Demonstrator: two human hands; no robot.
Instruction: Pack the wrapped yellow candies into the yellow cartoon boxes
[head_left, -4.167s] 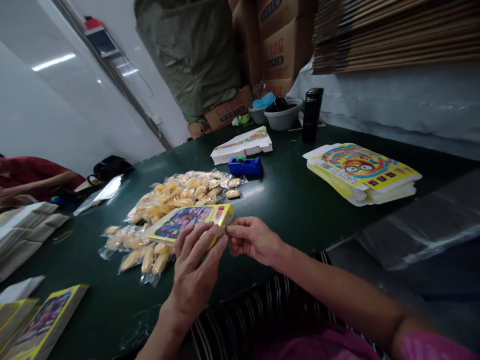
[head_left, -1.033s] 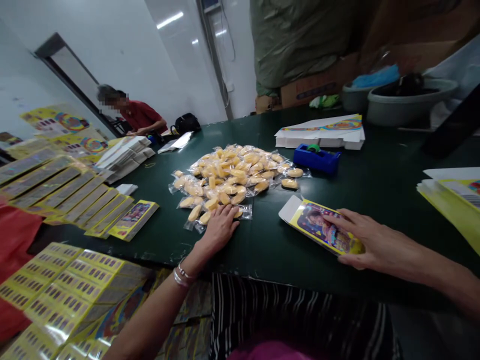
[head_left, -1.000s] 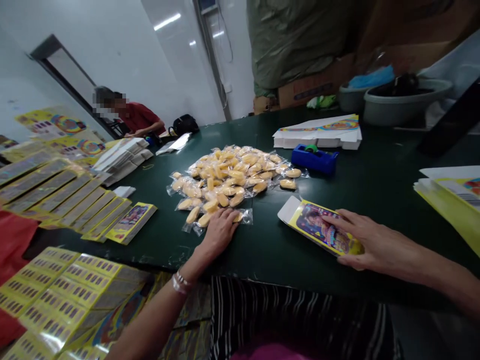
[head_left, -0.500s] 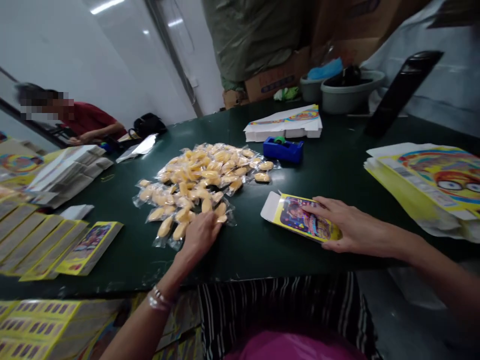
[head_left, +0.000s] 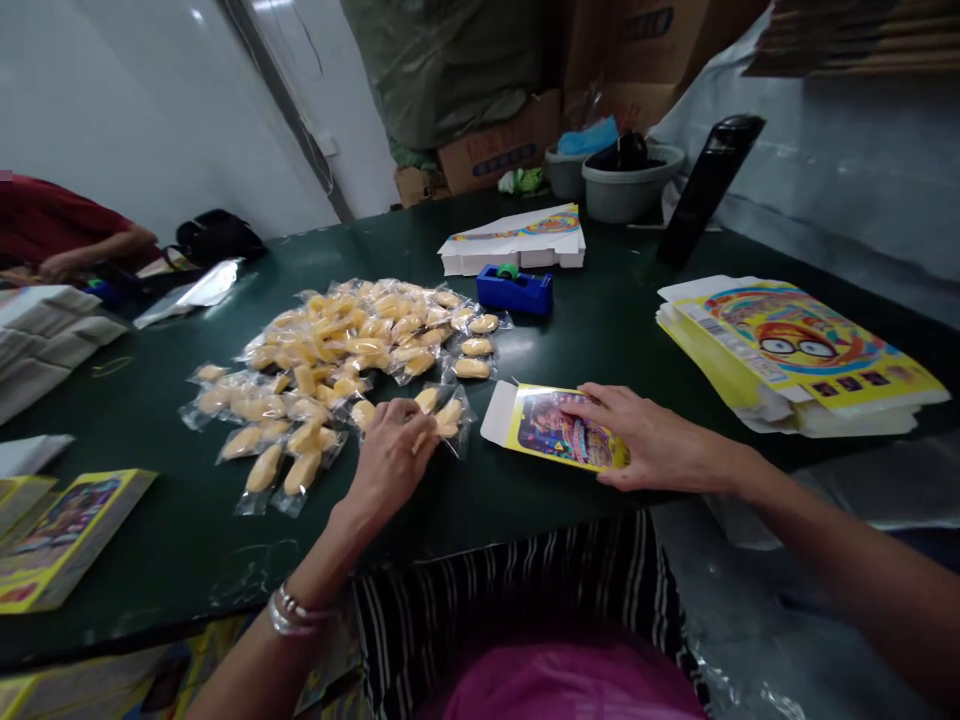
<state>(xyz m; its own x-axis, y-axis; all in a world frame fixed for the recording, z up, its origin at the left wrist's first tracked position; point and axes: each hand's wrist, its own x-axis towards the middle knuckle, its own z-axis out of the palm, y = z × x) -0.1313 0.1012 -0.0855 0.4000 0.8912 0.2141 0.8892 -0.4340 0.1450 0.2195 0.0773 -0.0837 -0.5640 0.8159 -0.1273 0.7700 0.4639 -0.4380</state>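
Note:
A loose pile of yellow oval pieces in clear wrappers (head_left: pixel 337 335) lies on the dark green table. At the pile's near right edge, my left hand (head_left: pixel 391 450) has its fingers curled down around a few wrapped yellow pieces (head_left: pixel 448 415); its fingertips are partly hidden. To the right, my right hand (head_left: pixel 652 435) grips a small yellow printed carton (head_left: pixel 559 428) lying flat on the table, thumb on the near side and fingers over the top. The carton's white end flap (head_left: pixel 496 412) sticks out open toward the pile.
Behind the carton sit a blue tape dispenser (head_left: pixel 514 291) and a stack of flat white cartons (head_left: pixel 517 245). Large yellow printed packaging (head_left: pixel 810 345) lies at right, near an upright black object (head_left: pixel 709 190). Small yellow cartons (head_left: pixel 75 535) stand at left. A person in a red sleeve (head_left: pixel 67 225) sits beyond.
The view has swung to the right, so everything sits further left. My left hand has drawn a few wrapped pieces to the pile's near right edge. My right hand keeps its hold on the carton.

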